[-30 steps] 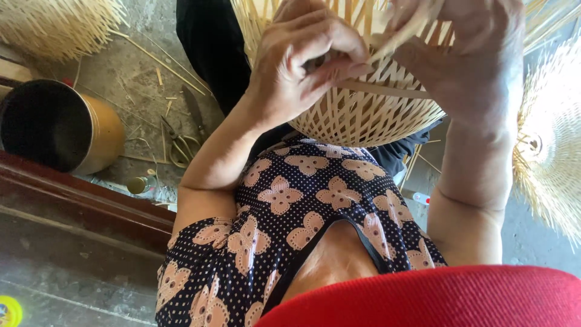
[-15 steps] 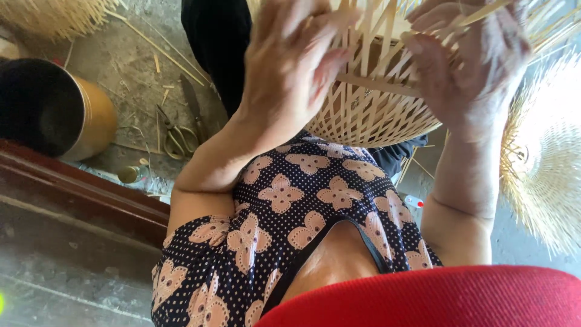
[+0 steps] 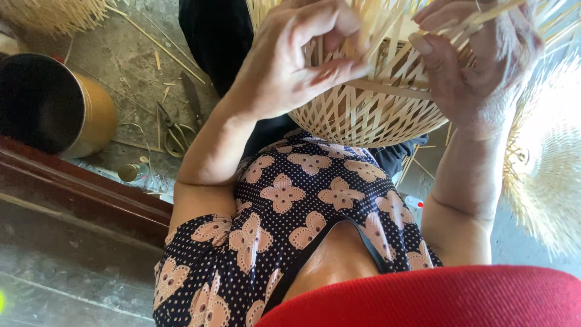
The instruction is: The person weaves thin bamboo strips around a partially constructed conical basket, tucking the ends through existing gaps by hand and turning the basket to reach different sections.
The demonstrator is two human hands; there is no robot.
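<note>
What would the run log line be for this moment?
left hand: pinching bamboo strip | right hand: gripping half-woven bamboo basket at rim | floor: scissors, metal pot

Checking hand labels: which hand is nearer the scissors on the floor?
Left. The left hand grips the woven basket above and to the right of the scissors; the right hand holds the basket's far side, farther away.

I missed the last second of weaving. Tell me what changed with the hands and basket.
The left hand shifted along the woven basket, its fingers now pinching a bamboo strip. The right hand regripped the upright strips. The basket stayed in the lap.
</note>
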